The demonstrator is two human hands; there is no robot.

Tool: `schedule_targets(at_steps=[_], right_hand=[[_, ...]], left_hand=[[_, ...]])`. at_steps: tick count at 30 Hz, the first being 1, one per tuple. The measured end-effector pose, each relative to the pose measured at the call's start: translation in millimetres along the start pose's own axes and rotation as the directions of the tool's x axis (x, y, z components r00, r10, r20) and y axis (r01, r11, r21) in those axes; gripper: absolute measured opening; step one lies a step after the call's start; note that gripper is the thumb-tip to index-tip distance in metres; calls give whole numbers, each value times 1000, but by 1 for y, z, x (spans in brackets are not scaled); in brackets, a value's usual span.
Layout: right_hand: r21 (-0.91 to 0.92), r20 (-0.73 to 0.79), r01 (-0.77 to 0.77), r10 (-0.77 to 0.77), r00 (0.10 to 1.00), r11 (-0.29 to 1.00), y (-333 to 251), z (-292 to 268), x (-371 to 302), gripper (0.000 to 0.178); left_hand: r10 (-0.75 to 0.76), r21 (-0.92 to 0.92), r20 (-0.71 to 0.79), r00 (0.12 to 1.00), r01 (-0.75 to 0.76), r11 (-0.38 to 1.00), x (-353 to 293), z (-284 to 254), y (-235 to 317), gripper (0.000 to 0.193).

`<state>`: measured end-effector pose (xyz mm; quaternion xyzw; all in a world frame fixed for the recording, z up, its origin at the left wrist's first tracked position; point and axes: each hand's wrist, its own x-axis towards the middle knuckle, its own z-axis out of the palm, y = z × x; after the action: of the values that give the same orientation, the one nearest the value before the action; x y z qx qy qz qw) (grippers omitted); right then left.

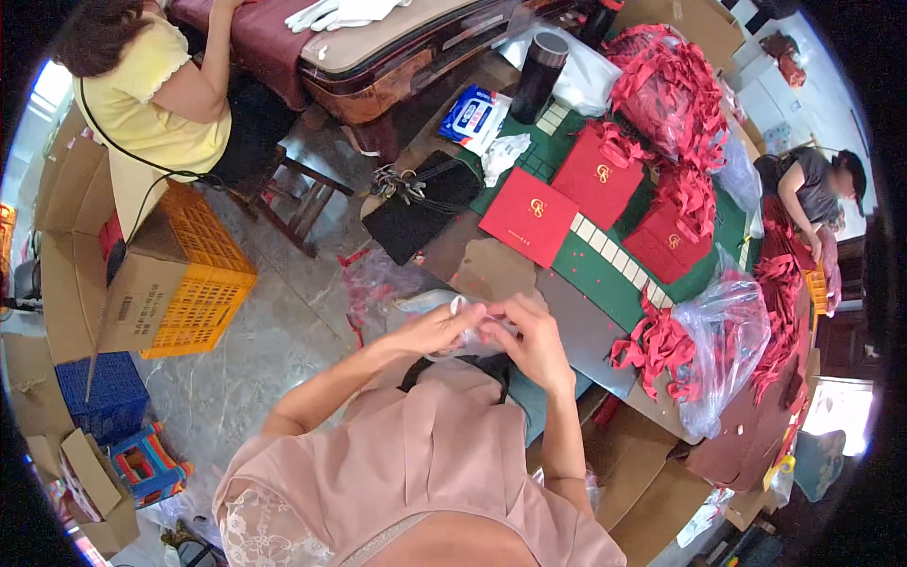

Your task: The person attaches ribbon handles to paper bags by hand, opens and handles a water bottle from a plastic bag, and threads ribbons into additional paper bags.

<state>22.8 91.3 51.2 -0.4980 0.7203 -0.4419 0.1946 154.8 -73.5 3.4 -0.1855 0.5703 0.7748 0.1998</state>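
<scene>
My left hand [439,329] and my right hand [531,338] meet in front of my waist, at the near edge of the table. Fingers of both are closed in a pinch on crumpled clear plastic, which looks like a thin bag [416,302]. A small white loop shows by the left fingertips; what it belongs to I cannot tell. Just beyond my hands lies a brown cardboard piece [496,269]. Farther up the table are a flat red card or box [529,217] with gold print, a second red one [597,178], and a red ribbon-trimmed bag [669,241].
Red ribbon bundles [666,90] and a clear bag [723,345] lie on the green mat [590,269]. A black tumbler [540,76] stands by a wipes pack [475,115]. Yellow crates [203,274] are at left. One person sits upper left; another works far right.
</scene>
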Motion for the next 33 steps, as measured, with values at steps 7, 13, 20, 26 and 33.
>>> schedule_targets(at_steps=[7,13,20,26,33], right_hand=[[77,65,7,-12,998,997,5,-1,-5,8],[231,28,-115,111,993,966,15,-1,3,17],[317,166,49,-106,980,947,25,14,28,23],[501,93,31,-89,992,865,11,-26,64,34],[429,119,-76,27,992,900,52,-59,102,42]], left_hand=[[234,11,12,972,-234,972,7,-17,19,35],[400,527,-31,916,-325,785,-21,-1,42,9],[593,824,133,794,-421,379,-51,-4,76,18],[877,891,240,417,-453,-29,-36,2,133,27],[942,921,268,203,-340,-189,33,-30,153,21]])
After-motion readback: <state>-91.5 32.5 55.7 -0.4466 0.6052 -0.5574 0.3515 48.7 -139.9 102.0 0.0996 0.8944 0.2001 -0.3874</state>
